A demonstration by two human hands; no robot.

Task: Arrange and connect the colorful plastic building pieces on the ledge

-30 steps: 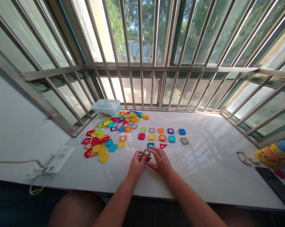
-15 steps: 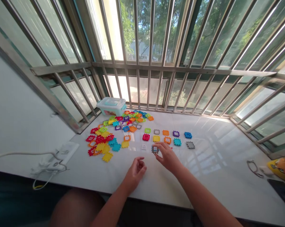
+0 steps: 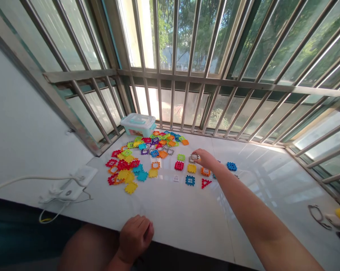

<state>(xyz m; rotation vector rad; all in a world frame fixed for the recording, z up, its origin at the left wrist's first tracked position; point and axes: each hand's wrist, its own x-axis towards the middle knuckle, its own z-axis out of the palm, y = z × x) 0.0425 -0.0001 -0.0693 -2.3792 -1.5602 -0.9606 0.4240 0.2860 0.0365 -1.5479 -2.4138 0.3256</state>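
Note:
My right hand (image 3: 204, 158) reaches to the back row of plastic building tiles, its thumb and fingers closed on a grey tile (image 3: 192, 159). A green tile (image 3: 181, 157) lies left of it, with a yellow tile (image 3: 191, 168) and a red tile (image 3: 179, 165) just in front. In the front row are a small white tile (image 3: 176, 178), a blue window tile (image 3: 190, 180) and a red triangle (image 3: 206, 183). My left hand (image 3: 137, 233) rests curled at the table's front edge, away from the tiles. My right forearm hides part of the rows' right end.
A big pile of mixed tiles (image 3: 127, 165) spreads over the left side, before a lidded light-blue box (image 3: 138, 124). A white power strip (image 3: 76, 184) with cables lies far left. Glasses (image 3: 319, 217) lie at the right. Metal bars (image 3: 172, 101) close off the window behind.
My right hand has moved from the blue tile in the front row to the grey tile at the back. My left hand has drawn back to the table edge and curled closed.

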